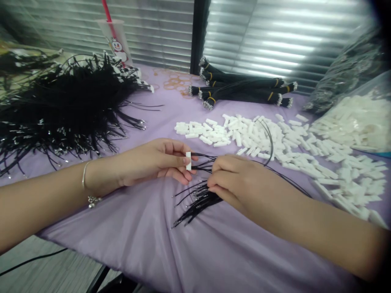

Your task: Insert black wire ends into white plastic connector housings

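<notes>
Between the thumb and fingers of my left hand (165,160) is a small white connector housing (188,161), held upright. Several thin black wires (203,167) run from its right side toward my right hand (236,179). The right fingers are pinched together on black wire; their very tips are partly hidden. Just below them, a loose bunch of black wires (203,199) with small metal terminals at the ends lies on the purple cloth, its far part covered by my right hand.
A big heap of black wires (67,101) covers the left side. White housings (259,136) are scattered across the right, near a plastic bag (360,118) full of them. Tied wire bundles (244,87), rubber bands (175,81) and a cup (117,44) with a red straw stand or lie at the back.
</notes>
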Demonstrator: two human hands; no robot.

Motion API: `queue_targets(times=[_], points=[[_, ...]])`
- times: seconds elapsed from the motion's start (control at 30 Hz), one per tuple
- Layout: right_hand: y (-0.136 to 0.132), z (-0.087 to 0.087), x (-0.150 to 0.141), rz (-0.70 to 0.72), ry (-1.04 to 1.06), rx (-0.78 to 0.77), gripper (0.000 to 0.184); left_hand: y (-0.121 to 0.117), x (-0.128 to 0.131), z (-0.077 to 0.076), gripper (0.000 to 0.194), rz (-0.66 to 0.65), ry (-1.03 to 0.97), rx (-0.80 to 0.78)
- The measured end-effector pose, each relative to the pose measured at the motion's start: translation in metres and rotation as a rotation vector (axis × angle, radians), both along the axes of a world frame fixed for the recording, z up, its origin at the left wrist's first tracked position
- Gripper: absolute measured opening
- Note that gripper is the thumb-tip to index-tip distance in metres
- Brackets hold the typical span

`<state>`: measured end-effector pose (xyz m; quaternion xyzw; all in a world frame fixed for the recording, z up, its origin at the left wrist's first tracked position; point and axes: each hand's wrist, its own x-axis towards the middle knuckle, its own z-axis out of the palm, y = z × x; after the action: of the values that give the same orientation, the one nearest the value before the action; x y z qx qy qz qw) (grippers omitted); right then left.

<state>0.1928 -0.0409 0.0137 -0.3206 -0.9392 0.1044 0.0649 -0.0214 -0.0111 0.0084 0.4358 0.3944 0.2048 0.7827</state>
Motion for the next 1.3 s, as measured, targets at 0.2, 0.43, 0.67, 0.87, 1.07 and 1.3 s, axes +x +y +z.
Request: queue_targets(times=[0.2,0.43,0.67,0.87,1.07,1.3], points=[[0.002,-0.006,-0.004,-0.067,0.079,-0.147,0.012,0.000,0.001,0.001,0.007,-0.016,0.036,0.035],[-0.004,0.000,-0.006,-0.236,0.205,-0.287,0.011,-0.003,0.001,0.001,0.008,-0.024,0.082,0.096],[0.000,0.007,-0.010,-0.461,0.411,-0.496,0.014,-0.006,0.003,0.004,0.014,-0.118,0.141,0.240],[0.003,0.001,-0.009,-0.516,0.442,-0.424,0.011,-0.008,0.005,0.003,0.014,-0.142,0.146,0.312],[0.005,-0.002,-0.010,-0.488,0.427,-0.387,0.011,-0.008,0.004,0.002,0.012,-0.158,0.183,0.348],[0.005,-0.001,-0.010,-0.473,0.387,-0.376,0.014,-0.009,0.004,0.001,0.012,-0.148,0.200,0.359]])
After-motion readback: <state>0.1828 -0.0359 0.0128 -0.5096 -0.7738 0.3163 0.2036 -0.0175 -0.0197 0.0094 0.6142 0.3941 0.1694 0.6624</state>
